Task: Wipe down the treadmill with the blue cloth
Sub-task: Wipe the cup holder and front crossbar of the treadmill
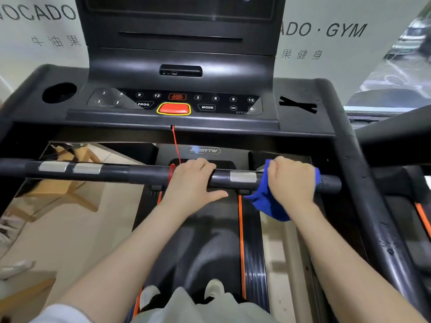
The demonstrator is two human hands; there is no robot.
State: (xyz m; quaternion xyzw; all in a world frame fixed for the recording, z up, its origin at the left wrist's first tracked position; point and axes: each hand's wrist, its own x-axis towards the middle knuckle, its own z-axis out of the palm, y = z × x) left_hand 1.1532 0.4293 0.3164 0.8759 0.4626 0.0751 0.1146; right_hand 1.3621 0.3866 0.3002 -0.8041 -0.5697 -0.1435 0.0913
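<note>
Both hands grip the treadmill's front handlebar [144,174]: left hand [191,183] bare, right hand [291,180] wrapping a bright blue cloth [268,203] round it, corner dangling; fingers hidden behind.

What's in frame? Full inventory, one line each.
treadmill console: 1, black, top centre, numbered keys
stop button: 1, red with yellow rim, console centre
safety cord: 1, red, hangs from console to handlebar
cup holder: 1, black, console left
handlebar: 1, black with silver sensor plates, across the middle
blue cloth: 1, wrapped on handlebar's right part
belt: 1, black, orange edge stripes, below
shoes: 2, pale, on belt
left hand: rests over handlebar, centre
right hand: fingers grip cloth around handlebar
</note>
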